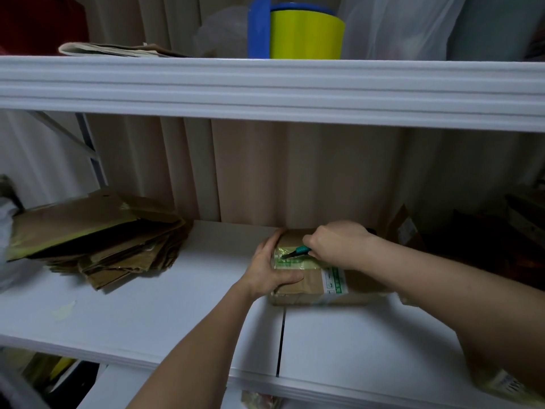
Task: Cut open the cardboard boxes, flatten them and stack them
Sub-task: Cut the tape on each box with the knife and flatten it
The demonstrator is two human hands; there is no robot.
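On the white shelf (177,305), landmark is the taped cardboard box (306,286) at center-right, lying flat, long axis running left-right. Stack of flattened boxes (97,237) sits well left of the box, apart from it. Left hand (272,268) clamps the box's left end, fingers over the top, thumb on the near face. Right hand (336,243) comes from the right, above the box's far top edge, fist closed around a teal utility knife (296,251). Blade tip points left, onto the greenish tape strip (290,262) just beside the left fingers. Likely cut line runs along the tape, so blade and holding hand are close: slip risk. Right forearm covers the box's right end. Blade length hard to make out. Box's far side hidden behind the hands.
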